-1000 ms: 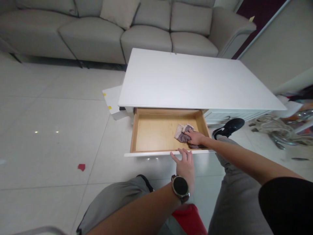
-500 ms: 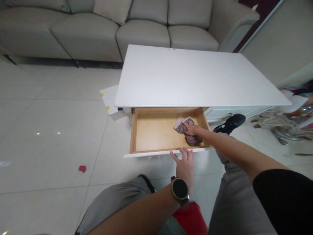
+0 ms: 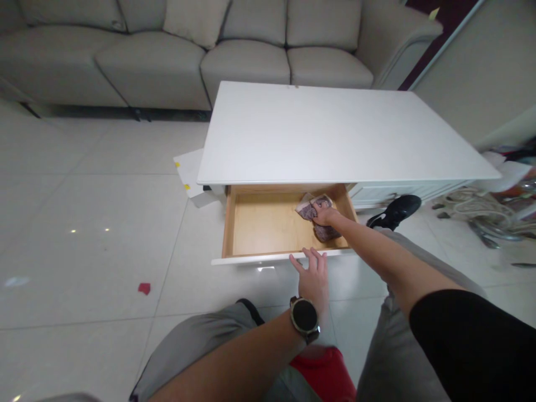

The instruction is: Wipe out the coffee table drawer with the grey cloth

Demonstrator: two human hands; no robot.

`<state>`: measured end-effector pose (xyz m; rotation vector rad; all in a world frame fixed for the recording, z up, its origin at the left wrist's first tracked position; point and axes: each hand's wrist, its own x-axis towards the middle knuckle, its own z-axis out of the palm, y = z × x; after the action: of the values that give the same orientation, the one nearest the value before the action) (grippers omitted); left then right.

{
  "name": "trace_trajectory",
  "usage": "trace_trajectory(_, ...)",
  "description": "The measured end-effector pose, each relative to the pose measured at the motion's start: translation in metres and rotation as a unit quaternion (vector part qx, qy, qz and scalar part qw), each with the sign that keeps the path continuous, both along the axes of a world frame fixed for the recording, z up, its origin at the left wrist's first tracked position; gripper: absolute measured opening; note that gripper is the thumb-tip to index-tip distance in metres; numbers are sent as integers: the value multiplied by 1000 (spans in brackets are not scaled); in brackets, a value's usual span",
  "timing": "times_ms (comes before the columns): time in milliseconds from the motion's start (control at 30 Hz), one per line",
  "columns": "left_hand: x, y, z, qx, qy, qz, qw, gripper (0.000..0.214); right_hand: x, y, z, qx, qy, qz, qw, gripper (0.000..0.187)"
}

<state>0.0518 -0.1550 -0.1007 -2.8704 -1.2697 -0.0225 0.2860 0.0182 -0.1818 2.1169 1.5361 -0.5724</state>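
Note:
A pulled-out wooden drawer with a white front sticks out from the white coffee table. Inside it, toward the right end, my right hand presses down on a crumpled brown-and-white cloth, its fingers closed into the fabric. Part of the cloth is covered by that hand. At the drawer's front edge rests my left hand, fingers spread across the top of the white panel and a watch on its wrist.
A grey sofa stands behind the table. A white box sits by its left side. Coiled cords and other items lie on the floor at right. Below my left arm is something red; a red scrap lies left.
My right hand and the cloth have shifted slightly back and left inside the drawer. The left hand stays at the front edge. The camera view has tilted a little.

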Motion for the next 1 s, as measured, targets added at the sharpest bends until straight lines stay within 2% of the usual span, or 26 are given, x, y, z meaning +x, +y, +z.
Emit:
trace_trajectory(167,0,-4,-1,8,-1,-3,1000,53,-1,-8,-3,6,-6,9,1000,94)
trace_trajectory(333,-3,-12,-1,38,36,-11,999,55,-4,-12,-3,-32,-11,5,999,101)
trace_trajectory(733,-3,-14,-1,46,28,-5,999,52,-13,-17,11,-39,-9,-1,999,95)
trace_trajectory(1000,-3,-13,-3,54,34,-15,998,51,-7,-16,-3,-36,1,-19,999,103)
